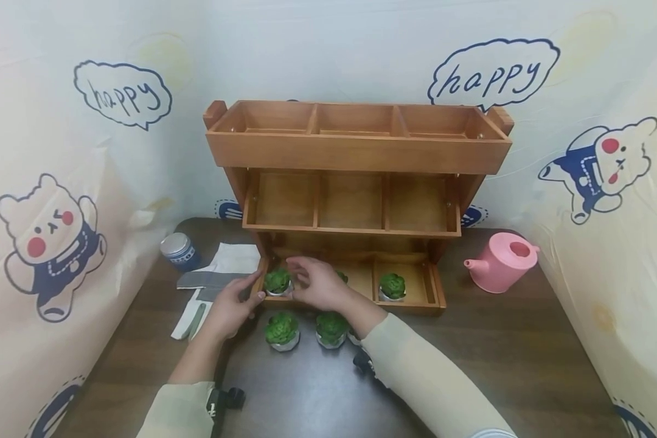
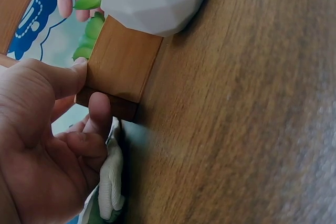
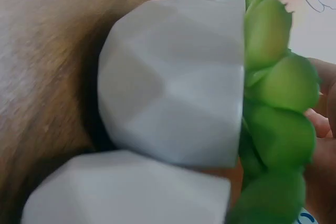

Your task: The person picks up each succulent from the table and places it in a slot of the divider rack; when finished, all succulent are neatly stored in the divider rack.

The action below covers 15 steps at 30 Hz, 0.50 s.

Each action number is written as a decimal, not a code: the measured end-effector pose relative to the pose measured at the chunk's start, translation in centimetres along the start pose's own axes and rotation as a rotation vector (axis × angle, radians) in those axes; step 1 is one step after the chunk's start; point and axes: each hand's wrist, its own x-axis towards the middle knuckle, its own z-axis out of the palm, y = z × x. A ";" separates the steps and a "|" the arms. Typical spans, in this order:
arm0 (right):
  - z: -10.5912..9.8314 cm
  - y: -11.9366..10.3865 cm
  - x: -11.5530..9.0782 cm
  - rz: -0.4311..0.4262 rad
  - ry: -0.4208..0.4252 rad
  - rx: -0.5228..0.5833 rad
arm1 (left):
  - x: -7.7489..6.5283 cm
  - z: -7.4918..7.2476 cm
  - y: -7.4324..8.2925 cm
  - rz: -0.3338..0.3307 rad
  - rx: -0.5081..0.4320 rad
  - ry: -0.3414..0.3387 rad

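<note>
A three-tier wooden planter shelf [image 1: 358, 155] stands at the back of the table. My left hand [image 1: 235, 307] holds the front left corner of its bottom tier, thumb against the front board [image 2: 123, 61]. Over the bottom tier reaches my right hand [image 1: 323, 285], fingers beside a potted succulent [image 1: 277, 281] in the left compartment; its fingers look loose, though contact with the pot is unclear. A second succulent [image 1: 392, 286] sits in the right compartment; another behind my right hand is mostly hidden. Before the shelf stand succulents in white faceted pots [image 3: 173, 82], including a left one [image 1: 281, 331] and a middle one [image 1: 331, 330].
A pink watering can [image 1: 502, 263] stands right of the shelf. To the left are a blue-and-white jar [image 1: 180, 251] and white-and-grey gloves [image 1: 213, 280]. Another pot beside the front row is partly covered by the right sleeve. A printed curtain [image 1: 328, 55] surrounds the table.
</note>
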 end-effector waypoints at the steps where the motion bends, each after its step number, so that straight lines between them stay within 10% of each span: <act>1: -0.1 -0.1 -0.2 -0.003 -0.004 0.002 | 0.0 0.0 0.0 -0.005 0.001 0.000; 15: -1.8 0.1 -3.2 -0.042 0.002 0.138 | 0.0 -0.2 0.0 -0.009 0.017 -0.005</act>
